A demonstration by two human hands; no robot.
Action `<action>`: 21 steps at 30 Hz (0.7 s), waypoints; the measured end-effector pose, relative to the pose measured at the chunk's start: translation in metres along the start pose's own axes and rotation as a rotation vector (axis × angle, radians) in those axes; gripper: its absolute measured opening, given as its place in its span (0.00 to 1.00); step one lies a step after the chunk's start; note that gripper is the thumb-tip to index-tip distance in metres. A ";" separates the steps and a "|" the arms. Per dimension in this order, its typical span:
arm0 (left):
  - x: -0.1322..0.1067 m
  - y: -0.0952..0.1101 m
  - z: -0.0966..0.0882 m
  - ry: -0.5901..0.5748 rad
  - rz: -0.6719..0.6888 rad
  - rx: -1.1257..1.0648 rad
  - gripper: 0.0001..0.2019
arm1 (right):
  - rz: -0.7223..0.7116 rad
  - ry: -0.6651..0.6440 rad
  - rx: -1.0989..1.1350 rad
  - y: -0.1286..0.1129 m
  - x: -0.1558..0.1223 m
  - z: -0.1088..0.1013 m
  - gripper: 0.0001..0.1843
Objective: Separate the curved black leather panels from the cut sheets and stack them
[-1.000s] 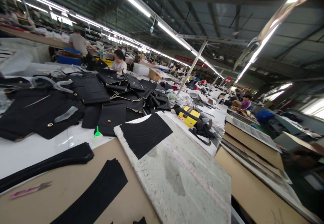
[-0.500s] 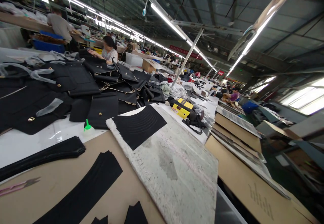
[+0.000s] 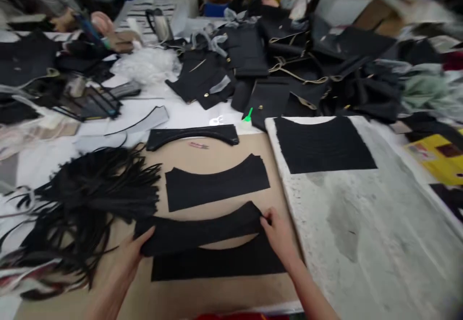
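While its left end is pinched between the thumb and fingers of the left hand (image 3: 135, 252), a curved black strip (image 3: 202, 235) is held at its right end by the right hand (image 3: 277, 231), whose grip is likewise pressed together on the edge. The fingers of the left grip are mostly hidden beneath the strip. The strip is stretched crosswise over a brown board (image 3: 253, 146), and part of the near panel (image 3: 217, 266) is covered by it from this view. Beyond it, a middle panel (image 3: 220, 185) is laid flat, and farther off a black stack (image 3: 162, 137) is placed at the far edge of the board, with pink snips (image 3: 198, 145) just beside it. At the left, a heap of thin black cords (image 3: 104, 185) is spread near the left hand. At the right, a pale slab (image 3: 318, 233) is set against the board, and 1 black sheet (image 3: 325, 146) is laid on its far end. On the white table (image 3: 206, 110), a green-tipped bottle (image 3: 247, 119) is stood near the slab's corner, black bags (image 3: 249, 52) are piled behind, and a kettle (image 3: 162, 27) is seen farther left.
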State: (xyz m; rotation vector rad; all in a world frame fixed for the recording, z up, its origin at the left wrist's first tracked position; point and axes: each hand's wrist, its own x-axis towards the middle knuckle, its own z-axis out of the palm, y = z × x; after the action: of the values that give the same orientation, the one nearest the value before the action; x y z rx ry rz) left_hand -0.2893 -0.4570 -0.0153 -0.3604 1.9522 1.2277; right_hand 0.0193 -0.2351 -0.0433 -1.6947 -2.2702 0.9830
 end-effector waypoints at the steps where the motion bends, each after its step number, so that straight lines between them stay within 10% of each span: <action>1: 0.003 0.001 -0.011 0.002 -0.026 -0.031 0.12 | -0.007 -0.012 0.024 0.010 0.006 0.002 0.07; 7: 0.027 -0.011 0.005 -0.021 0.005 -0.032 0.15 | -0.005 0.046 0.066 0.039 0.004 0.013 0.18; 14: 0.041 -0.021 -0.004 -0.018 0.033 -0.024 0.18 | 0.333 0.223 0.435 0.057 0.014 0.038 0.34; 21: 0.042 -0.025 -0.013 -0.043 0.048 -0.040 0.18 | 0.320 0.262 0.369 0.052 0.021 0.015 0.38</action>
State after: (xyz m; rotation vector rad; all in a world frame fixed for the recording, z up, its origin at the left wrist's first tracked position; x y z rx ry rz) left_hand -0.3079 -0.4737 -0.0588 -0.3064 1.9122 1.2961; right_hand 0.0469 -0.2146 -0.0900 -1.9132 -1.5748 1.0813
